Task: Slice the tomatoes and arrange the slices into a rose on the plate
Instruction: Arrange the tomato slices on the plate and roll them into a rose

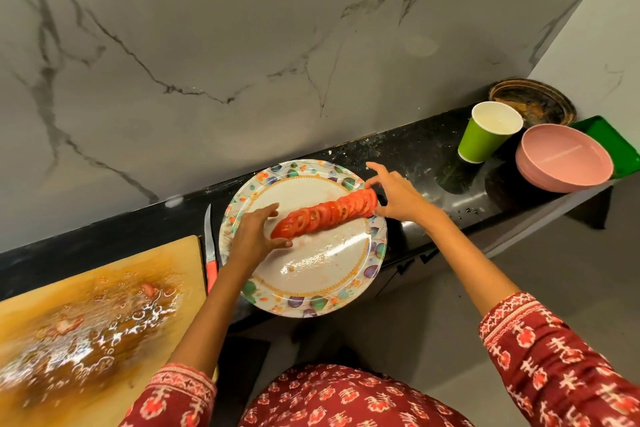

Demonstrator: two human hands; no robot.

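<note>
Tomato slices (325, 213) row diagonal; plate (311, 291) centre-to-rim.

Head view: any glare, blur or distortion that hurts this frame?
Head view: glare streaks the plate and the wet cutting board; wide-angle bending curves the counter edge; the tomato slices and both hands stay fairly sharp; the sleeves at the bottom look soft.
</note>
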